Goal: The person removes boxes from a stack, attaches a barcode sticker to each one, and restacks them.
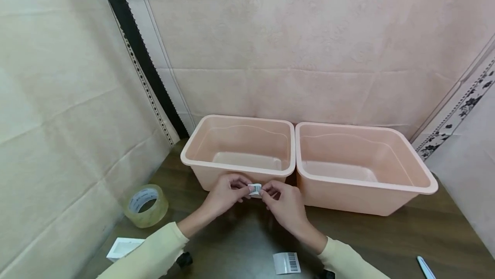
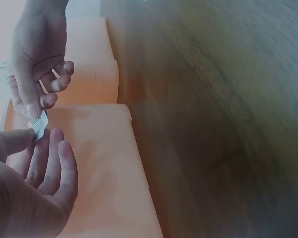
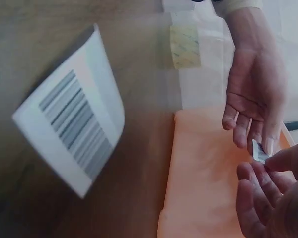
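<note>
A small white barcode label (image 1: 255, 189) is stretched between both hands, close to the front wall of the left pink bin (image 1: 201, 176). My left hand (image 1: 228, 193) pinches its left end between thumb and fingers. At the other end, my right hand (image 1: 284, 203) pinches it the same way. The left wrist view shows the label (image 2: 39, 125) slightly bent between the two thumbs. Below the right forearm, a larger barcode label (image 1: 286, 263) lies curled on the table; it looms large in the right wrist view.
A second pink bin (image 1: 359, 199) stands right beside the first. A roll of clear tape (image 1: 158, 210) sits at the left, with a white box-like item (image 1: 123, 246) partly behind the left sleeve. A light blue pen-like object (image 1: 426, 267) lies at the front right. Cloth walls (image 1: 309, 55) surround the table.
</note>
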### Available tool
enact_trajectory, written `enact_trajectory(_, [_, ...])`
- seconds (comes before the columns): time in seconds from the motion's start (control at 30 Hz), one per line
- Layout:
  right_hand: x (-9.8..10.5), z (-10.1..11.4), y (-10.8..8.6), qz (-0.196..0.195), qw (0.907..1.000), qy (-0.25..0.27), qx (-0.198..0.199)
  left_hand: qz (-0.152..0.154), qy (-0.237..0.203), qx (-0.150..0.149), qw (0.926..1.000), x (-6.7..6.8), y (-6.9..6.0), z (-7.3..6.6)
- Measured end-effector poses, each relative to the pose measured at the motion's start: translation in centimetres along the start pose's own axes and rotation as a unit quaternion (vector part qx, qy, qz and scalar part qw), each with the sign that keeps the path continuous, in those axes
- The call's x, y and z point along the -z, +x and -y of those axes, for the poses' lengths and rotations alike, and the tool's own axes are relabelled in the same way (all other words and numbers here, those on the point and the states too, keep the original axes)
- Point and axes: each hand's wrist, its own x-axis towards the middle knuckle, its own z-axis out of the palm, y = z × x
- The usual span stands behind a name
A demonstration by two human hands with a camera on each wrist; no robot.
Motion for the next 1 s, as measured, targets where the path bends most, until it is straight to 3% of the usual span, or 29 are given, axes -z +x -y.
enact_trajectory(0.2, [-1.8,0.4,0.0,-0.052,0.9962,-0.063,0.030,-0.021,0.008,0.005,0.9997,0.7,-0.2,0.0])
enact_trajectory(0.33, [-2.7,0.7,0.1,-0.071,0.9930,-0.086,0.039,-0.035,0.008,0.029,0.9989,1.4,-0.6,0.2])
enact_trajectory(0.6, [-4.5,1.6,0.9,-0.114,0.9819,-0.109,0.105,-0.144,-0.050,0.076,0.9854,2.3,-1.0,0.7])
enact_trajectory(0.77, [-5.6,2.3,1.3,-0.127,0.9744,-0.121,0.141,-0.177,-0.047,0.076,0.9801,2.5,-1.2,1.0])
enact_trajectory(1.0, [-6.3,2.7,1.8,-0.133,0.9714,-0.141,0.137,-0.195,-0.052,0.072,0.9768,2.3,-1.2,0.9])
